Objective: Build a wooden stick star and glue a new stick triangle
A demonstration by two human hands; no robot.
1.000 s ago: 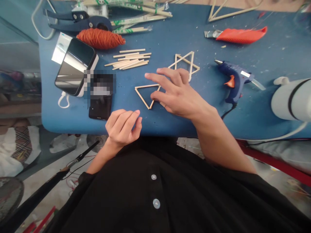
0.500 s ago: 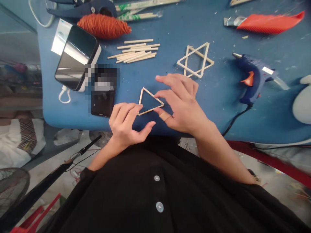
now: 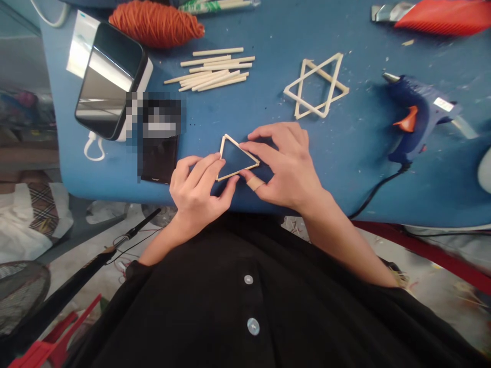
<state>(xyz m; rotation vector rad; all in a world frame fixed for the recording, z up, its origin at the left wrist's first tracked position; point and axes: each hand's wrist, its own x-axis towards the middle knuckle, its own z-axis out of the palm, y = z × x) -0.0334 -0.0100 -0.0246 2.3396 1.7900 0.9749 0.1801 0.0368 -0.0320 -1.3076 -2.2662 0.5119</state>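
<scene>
A small triangle of thin wooden sticks point(image 3: 232, 141) lies near the table's front edge, between my two hands. My left hand point(image 3: 196, 188) grips its left side, fingertips on the left stick and thumb at the bottom stick. From the right, my right hand point(image 3: 288, 168) pinches the triangle, with the index finger at the upper stick and the thumb against the lower one. A tan bandage point(image 3: 254, 183) wraps that thumb. Beyond my right hand lies a six-pointed star of similar sticks point(image 3: 332, 87).
Loose wooden sticks point(image 3: 213, 79) lie in a pile behind the triangle. To the left are a dark phone point(image 3: 157, 161), a mirror-faced device point(image 3: 109, 84) and orange twine point(image 3: 155, 24). A blue glue gun point(image 3: 416, 115) with its cord and a red-handled cutter point(image 3: 441, 16) are right.
My left thumb has closed in to the triangle's lower stick, and the left fingers have settled on its left side. My right fingers have drawn nearer together. The view has shifted slightly.
</scene>
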